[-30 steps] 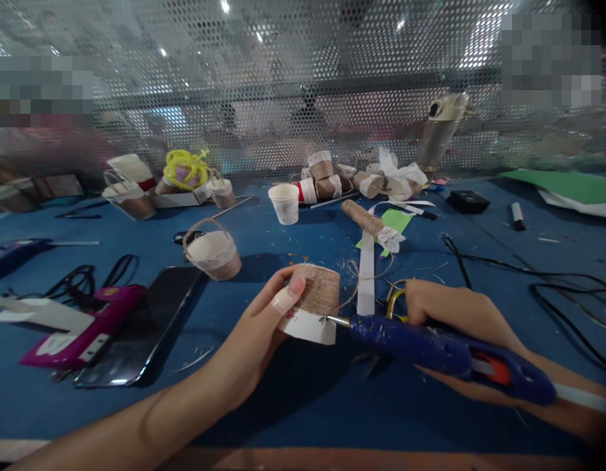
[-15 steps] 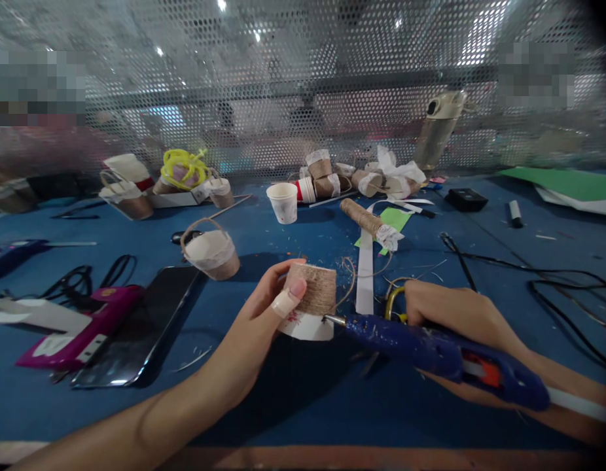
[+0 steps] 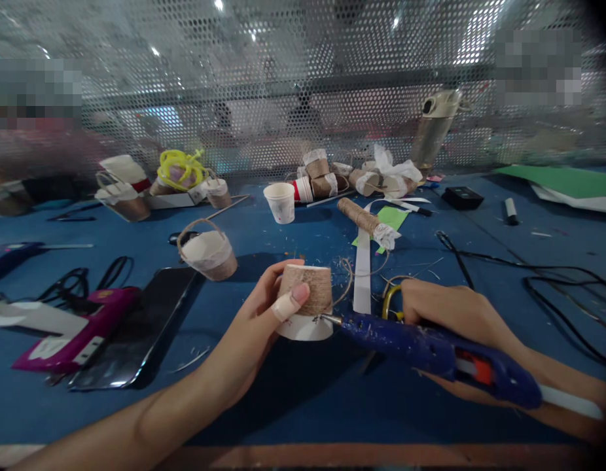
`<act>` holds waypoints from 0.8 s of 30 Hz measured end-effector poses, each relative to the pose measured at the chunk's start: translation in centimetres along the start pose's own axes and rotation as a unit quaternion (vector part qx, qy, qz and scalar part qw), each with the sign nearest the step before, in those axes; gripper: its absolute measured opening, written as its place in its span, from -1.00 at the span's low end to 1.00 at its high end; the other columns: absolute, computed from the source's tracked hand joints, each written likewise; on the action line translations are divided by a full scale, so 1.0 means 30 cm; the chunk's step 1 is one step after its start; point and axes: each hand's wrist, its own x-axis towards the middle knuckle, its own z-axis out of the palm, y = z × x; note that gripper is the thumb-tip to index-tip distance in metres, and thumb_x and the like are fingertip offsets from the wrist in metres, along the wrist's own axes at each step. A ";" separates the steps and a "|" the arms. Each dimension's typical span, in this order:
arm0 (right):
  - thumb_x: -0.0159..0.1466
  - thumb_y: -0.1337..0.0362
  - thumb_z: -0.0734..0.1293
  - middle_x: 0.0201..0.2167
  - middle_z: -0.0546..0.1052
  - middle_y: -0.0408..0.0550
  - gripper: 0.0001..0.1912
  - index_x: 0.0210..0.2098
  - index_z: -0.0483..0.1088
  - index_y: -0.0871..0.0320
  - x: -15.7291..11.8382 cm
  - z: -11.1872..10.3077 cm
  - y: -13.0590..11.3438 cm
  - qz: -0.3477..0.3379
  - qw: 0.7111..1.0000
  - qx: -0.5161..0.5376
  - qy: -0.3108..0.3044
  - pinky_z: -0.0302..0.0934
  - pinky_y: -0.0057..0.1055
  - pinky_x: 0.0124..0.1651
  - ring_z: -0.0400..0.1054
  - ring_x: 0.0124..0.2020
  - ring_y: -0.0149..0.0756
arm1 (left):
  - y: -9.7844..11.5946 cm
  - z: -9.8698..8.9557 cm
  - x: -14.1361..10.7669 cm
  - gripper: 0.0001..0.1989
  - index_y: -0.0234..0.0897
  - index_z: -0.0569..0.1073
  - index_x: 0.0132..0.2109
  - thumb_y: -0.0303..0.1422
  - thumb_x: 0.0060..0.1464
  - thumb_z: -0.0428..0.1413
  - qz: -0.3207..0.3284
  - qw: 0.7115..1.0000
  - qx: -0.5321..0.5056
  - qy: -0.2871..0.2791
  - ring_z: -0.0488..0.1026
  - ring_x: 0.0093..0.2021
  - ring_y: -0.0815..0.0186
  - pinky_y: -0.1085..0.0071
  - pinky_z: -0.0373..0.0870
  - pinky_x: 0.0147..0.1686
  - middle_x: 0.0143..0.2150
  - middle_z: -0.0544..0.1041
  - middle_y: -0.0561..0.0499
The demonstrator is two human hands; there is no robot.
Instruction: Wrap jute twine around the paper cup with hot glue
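My left hand (image 3: pixel 264 314) is closed around a paper cup (image 3: pixel 305 329) held upside down, its thumb, wrapped in a bandage, pressing on the side. Twine (image 3: pixel 317 291) is wound round most of the cup, leaving a white band near the rim. In my right hand (image 3: pixel 450 314) is a blue hot glue gun (image 3: pixel 406 343), its metal nozzle at the lower edge of the twine. Yellow-handled scissors (image 3: pixel 392 302) show beside the right hand; whether it also grips them is hidden. A loose twine strand runs from the cup toward a twine roll (image 3: pixel 359 216).
A small twine-handled basket (image 3: pixel 209 254), a phone (image 3: pixel 136 327) and a magenta device (image 3: pixel 82 327) lie left. Behind are a white paper cup (image 3: pixel 280 202), a paper strip (image 3: pixel 362 271) and several small baskets. A black cable (image 3: pixel 568 268) crosses the right; a perforated metal screen (image 3: pixel 283 78) stands behind.
The wrapped cup has turned slightly in my left hand, and the thumb has shifted a little right along it. The glue gun's nozzle stays by the twine edge. The whole view has shifted slightly.
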 end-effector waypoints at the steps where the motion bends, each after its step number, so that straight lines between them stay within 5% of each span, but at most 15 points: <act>1: 0.14 0.34 0.28 -0.49 0.13 -0.30 -0.75 -0.37 0.05 0.00 -0.001 -0.002 0.005 -0.005 1.000 0.003 -0.002 -0.15 -0.43 -0.48 -0.04 -0.54 -0.38 | 0.002 0.000 -0.001 -0.53 -0.03 0.52 0.15 -0.08 0.13 0.35 -0.004 1.000 -0.006 -0.001 0.58 0.04 0.24 0.48 0.45 -0.13 0.10 0.66 0.07; 24: 0.08 0.26 0.26 -0.49 0.15 -0.30 -0.75 -0.34 0.04 0.00 -0.014 -0.003 0.023 -0.002 0.999 0.029 -0.013 -0.11 -0.43 -0.48 0.01 -0.53 -0.37 | 0.000 -0.006 0.000 -0.47 -0.15 0.59 0.19 -0.05 0.15 0.32 -0.038 0.992 -0.115 -0.047 0.52 0.19 0.04 0.34 0.45 0.00 0.15 0.66 -0.05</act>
